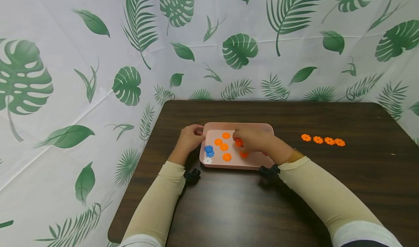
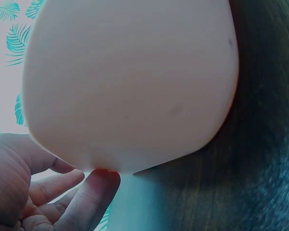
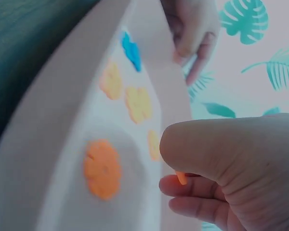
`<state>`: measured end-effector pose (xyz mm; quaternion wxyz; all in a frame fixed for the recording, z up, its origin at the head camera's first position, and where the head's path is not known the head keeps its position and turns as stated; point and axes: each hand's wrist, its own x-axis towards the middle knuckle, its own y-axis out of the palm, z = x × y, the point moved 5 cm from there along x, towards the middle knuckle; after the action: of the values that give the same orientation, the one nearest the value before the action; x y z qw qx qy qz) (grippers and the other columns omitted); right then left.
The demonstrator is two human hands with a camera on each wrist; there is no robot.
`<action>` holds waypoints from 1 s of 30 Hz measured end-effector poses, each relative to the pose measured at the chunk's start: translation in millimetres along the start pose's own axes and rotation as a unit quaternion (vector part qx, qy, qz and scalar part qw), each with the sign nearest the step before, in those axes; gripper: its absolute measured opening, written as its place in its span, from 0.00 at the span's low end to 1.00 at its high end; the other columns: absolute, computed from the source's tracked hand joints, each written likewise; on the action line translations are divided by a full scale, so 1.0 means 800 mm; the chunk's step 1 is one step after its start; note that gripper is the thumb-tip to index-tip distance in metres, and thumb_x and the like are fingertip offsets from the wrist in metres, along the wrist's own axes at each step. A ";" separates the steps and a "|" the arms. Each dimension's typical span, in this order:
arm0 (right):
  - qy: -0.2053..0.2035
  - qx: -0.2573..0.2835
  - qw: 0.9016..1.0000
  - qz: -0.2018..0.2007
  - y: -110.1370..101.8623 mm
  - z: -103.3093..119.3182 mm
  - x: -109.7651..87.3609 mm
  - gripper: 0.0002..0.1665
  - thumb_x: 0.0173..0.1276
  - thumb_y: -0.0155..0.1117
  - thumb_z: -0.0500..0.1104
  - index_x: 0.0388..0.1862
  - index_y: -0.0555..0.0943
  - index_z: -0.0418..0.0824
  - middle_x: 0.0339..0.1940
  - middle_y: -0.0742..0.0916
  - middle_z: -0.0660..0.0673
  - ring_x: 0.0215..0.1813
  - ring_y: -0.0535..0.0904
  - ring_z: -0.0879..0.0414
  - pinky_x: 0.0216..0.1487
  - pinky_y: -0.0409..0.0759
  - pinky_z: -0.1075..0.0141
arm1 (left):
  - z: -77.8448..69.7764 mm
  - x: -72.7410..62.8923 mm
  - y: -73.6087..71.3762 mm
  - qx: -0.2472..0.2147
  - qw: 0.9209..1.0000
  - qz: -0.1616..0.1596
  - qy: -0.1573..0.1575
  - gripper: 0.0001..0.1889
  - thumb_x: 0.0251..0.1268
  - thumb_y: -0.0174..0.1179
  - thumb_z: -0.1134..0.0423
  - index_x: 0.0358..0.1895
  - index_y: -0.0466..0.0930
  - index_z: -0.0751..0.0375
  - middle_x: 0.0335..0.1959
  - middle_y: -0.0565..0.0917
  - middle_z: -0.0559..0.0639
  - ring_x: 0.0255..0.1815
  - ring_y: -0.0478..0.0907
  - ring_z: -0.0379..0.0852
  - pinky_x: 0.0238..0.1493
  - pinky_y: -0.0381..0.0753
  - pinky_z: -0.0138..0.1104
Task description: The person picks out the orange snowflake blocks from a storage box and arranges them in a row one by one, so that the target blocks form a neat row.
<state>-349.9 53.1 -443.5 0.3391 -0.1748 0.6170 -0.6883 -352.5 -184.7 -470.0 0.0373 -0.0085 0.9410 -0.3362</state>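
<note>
At tray's [image 1: 235, 166] left: left hand [image 1: 189, 139], fingers loosely bent, touching its rim.
Tray, left end: blue flowers [image 1: 208, 149].
Tray, middle: orange flowers [image 1: 224, 147].
Over tray: right hand [image 1: 253, 140] pinching an orange flower [image 3: 182, 178].
Table [image 1: 360, 174], right: four-flower row [image 1: 329, 141].

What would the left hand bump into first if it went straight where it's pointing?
The left hand would likely push the pink tray first: its fingers seem to be touching it.

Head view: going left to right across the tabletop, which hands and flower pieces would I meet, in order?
Left hand → two blue flowers → four loose orange flowers → right hand → row of four orange flowers.
</note>
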 end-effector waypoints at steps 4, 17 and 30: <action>0.017 0.000 1.000 -0.020 -0.015 -0.014 -0.013 0.22 0.59 0.79 0.45 0.51 0.85 0.44 0.45 0.81 0.49 0.44 0.77 0.54 0.49 0.83 0.60 | 0.000 0.000 0.000 0.000 1.000 -0.001 -0.003 0.23 0.61 0.68 0.62 0.62 0.84 0.54 0.46 0.87 0.53 0.42 0.82 0.52 0.49 0.87 0.43; 0.031 0.056 0.994 -0.089 -0.050 -0.079 -0.074 0.21 0.57 0.77 0.37 0.51 0.86 0.36 0.44 0.81 0.46 0.43 0.77 0.51 0.47 0.85 0.57 | 0.000 -0.002 0.001 -0.001 1.000 0.003 -0.013 0.23 0.62 0.68 0.62 0.62 0.83 0.54 0.47 0.86 0.53 0.43 0.82 0.52 0.50 0.87 0.43; 0.096 0.063 0.985 -0.131 -0.072 -0.158 -0.165 0.19 0.58 0.72 0.35 0.50 0.84 0.34 0.44 0.82 0.44 0.42 0.77 0.49 0.46 0.83 0.53 | 0.002 0.000 0.002 -0.002 1.000 0.009 -0.016 0.24 0.62 0.68 0.62 0.64 0.82 0.54 0.48 0.86 0.53 0.43 0.82 0.52 0.50 0.87 0.43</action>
<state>-353.9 235.9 -386.7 0.1954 -0.1661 0.5740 -0.7777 -352.4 -184.7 -472.1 0.0558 -0.0058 0.9412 -0.3333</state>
